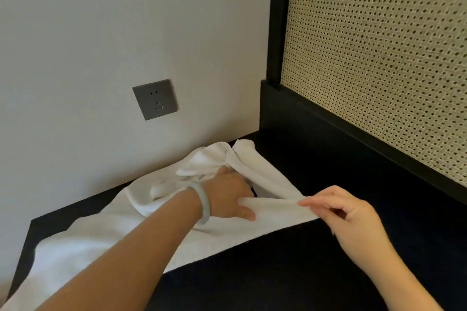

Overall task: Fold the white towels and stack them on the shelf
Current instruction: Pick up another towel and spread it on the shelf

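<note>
Both arms reach out over the dark shelf (328,272). The left hand (227,197) and right hand (346,212) pinch one edge of the soft, rumpled white towel (113,230) lying there, against the wall (101,33).

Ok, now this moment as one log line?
left hand: grips rumpled white cloth towel; right hand: pinches towel edge; on: black shelf

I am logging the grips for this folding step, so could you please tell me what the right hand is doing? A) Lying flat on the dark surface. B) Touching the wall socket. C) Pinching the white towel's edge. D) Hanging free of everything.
C: the right hand pinches the raised edge of the white towel between thumb and fingertips, well away from the wall socket.
</note>
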`<state>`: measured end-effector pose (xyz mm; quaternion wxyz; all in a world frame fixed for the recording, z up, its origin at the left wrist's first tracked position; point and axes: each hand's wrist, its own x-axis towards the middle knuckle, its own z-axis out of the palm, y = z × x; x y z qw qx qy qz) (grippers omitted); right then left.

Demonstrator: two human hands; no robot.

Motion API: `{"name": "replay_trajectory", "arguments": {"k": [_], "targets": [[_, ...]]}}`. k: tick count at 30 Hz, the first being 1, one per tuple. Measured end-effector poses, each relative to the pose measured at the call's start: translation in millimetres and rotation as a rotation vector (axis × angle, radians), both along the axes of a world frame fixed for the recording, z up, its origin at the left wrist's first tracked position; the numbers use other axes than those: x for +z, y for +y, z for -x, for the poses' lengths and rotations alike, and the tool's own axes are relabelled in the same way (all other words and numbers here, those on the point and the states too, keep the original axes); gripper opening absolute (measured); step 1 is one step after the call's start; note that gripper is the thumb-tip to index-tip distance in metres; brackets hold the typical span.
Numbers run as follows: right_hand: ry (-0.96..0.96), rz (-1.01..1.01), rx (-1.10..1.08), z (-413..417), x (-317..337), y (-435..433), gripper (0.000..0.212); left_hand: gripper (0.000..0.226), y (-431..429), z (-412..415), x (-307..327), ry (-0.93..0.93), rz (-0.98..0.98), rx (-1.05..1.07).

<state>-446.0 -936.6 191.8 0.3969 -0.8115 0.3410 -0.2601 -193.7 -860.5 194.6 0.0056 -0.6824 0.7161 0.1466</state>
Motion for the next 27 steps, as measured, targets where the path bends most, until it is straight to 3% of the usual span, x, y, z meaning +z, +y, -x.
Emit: {"name": "replay_trajectory", "arguments": {"k": [2, 3, 6, 8, 10, 12, 14, 16, 18, 20, 25, 27], "targets": [[0.026, 0.055, -0.048, 5, 0, 0, 0.038, 0.034, -2, -9, 6, -0.090, -0.154, -0.019], [0.029, 0.067, -0.078, 8, -1, 0, 0.040, 0.035, -2, -13, 8, -0.040, -0.233, 0.005], [0.004, 0.073, -0.169, 15, -4, -3, 0.045, 0.015, -2, -18, 22, 0.445, -0.381, 0.074], [-0.015, 0.050, -0.218, 22, -6, -8, 0.044, 0.025, -3, -18, 29, 0.851, -0.358, 0.179], [-0.040, 0.010, -0.248, 26, -7, -12, 0.040, 0.036, -7, -20, 31, 1.090, -0.263, 0.330], [-0.067, -0.027, -0.260, 27, -7, -15, 0.036, 0.030, -10, -19, 28, 1.099, -0.239, 0.324], [-0.081, -0.040, -0.263, 27, -6, -16, 0.033, 0.031, -13, -16, 26, 0.958, -0.347, 0.274], [-0.083, -0.028, -0.266, 26, -6, -17, 0.032, 0.035, -15, -11, 20, 0.572, -0.545, 0.080], [-0.077, -0.012, -0.267, 25, -6, -17, 0.030, 0.027, -19, -13, 11, 0.291, -0.489, -0.085], [-0.067, -0.018, -0.262, 23, -7, -15, 0.027, 0.009, -20, -16, 8, 0.359, -0.417, -0.072], [-0.060, -0.039, -0.170, 26, -6, -11, 0.028, 0.030, -15, -16, 1, 0.761, -0.373, -0.054], [-0.048, -0.058, -0.137, 28, -6, -11, 0.037, 0.021, -15, -10, 0, 0.923, -0.386, -0.004]]}}
